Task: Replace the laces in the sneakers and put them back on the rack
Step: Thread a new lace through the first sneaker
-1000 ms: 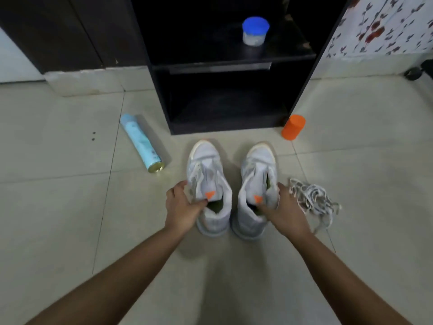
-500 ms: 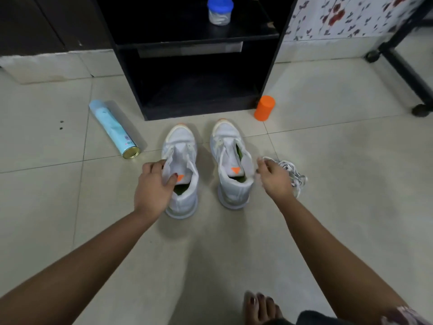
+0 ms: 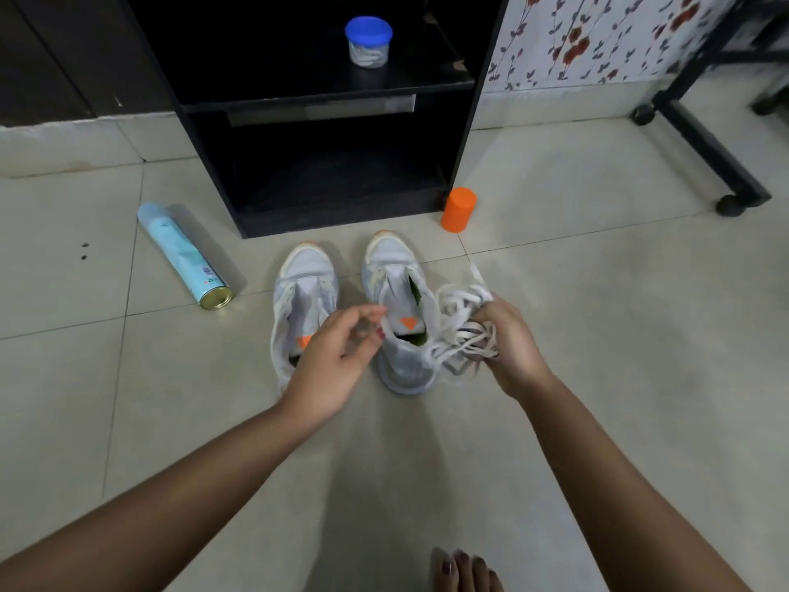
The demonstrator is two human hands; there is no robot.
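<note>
two pale sneakers stand side by side on the tiled floor (image 3: 606, 335), toes toward the black rack (image 3: 299, 96) just beyond them. the left sneaker (image 3: 305, 292) and the right sneaker (image 3: 399, 292) both gape at the throat, tongues up with an orange tab on each; a green insole shows inside the right one. the right hand (image 3: 514, 346) is clamped round a tangled bunch of white laces (image 3: 457, 335), held just beside the right sneaker's outer side. the left hand (image 3: 337, 356) hangs over the left sneaker's heel, fingers loosely curled and apart, holding nothing. on the rack's upper shelf sits a clear jar with a blue lid (image 3: 368, 42); something whitish fills it, what i cannot tell. an orange cylinder (image 3: 458, 209) stands upright by the rack's right corner. a pale blue spray can (image 3: 183, 254) lies on its side to the left.
</note>
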